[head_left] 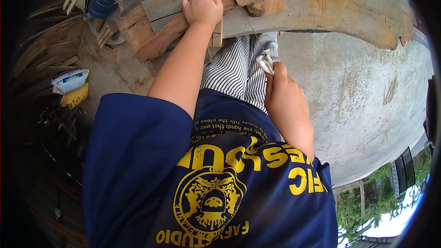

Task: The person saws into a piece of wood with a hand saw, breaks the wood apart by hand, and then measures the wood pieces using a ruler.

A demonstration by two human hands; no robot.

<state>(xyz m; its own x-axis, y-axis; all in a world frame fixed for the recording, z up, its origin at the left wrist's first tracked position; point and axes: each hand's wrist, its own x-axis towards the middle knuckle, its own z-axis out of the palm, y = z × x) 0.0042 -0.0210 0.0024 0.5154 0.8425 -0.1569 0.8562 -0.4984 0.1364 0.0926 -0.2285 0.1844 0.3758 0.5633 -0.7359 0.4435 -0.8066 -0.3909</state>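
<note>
My left hand (202, 7) is closed over a rough reddish-brown piece of wood (163, 38), its knuckles upward and its fingertips hidden. That piece lies across a long grey plank (312, 11) and other wood pieces. To the right and lower, my right hand (288, 103) pinches a small crumpled white and grey item (265, 63), perhaps cloth or plastic. It is held over my black-and-white striped trousers (234, 66), just below the plank's edge.
Wood scraps (62, 41) are piled at the left, near a blue ribbed container (101, 0). A white bag (70, 81) and a yellow bag (75, 96) lie on the floor. Bare concrete floor (353, 96) spreads at the right, with greenery beyond.
</note>
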